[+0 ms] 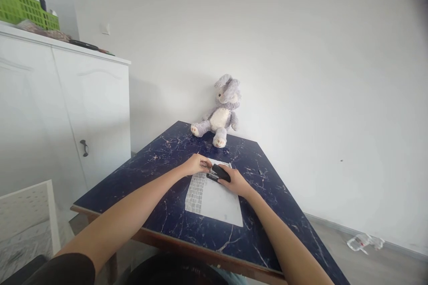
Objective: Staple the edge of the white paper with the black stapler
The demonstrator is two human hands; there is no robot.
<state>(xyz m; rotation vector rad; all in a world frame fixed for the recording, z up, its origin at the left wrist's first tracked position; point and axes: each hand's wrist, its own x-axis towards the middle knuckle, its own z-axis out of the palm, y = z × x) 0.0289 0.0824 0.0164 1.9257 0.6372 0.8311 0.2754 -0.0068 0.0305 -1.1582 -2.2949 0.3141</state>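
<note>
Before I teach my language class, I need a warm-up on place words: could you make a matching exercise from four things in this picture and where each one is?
Things:
1. stapler
2. plush rabbit
3. green basket
4. paper

Places:
A. on top of the white cabinet
B. lying on the dark blue tabletop, beneath the hands
C. held in the right hand
D. sitting at the tabletop's far end, near the wall

Pairs: 1-C; 2-D; 3-A; 4-B
</note>
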